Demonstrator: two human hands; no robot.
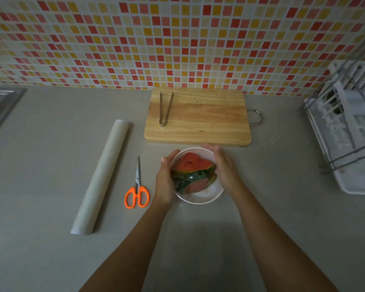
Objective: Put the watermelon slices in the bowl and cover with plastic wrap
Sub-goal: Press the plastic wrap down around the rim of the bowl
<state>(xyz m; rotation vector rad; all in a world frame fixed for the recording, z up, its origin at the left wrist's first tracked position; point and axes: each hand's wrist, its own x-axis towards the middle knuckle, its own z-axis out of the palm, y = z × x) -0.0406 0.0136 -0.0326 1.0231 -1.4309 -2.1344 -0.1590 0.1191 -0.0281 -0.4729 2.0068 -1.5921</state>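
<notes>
A white bowl (200, 199) stands on the grey counter and holds watermelon slices (191, 165), red flesh up and dark green rind toward me. A thin sheet of clear plastic wrap (190, 180) lies shiny over the fruit. My left hand (164, 178) cups the bowl's left side and my right hand (223, 167) cups its right side, both pressing against the rim. The roll of plastic wrap (100, 178) lies diagonally to the left.
Orange-handled scissors (137, 191) lie between the roll and the bowl. A wooden cutting board (198, 119) with metal tongs (165, 108) sits behind the bowl. A white dish rack (350, 127) stands at the right, a sink edge (0, 106) at far left.
</notes>
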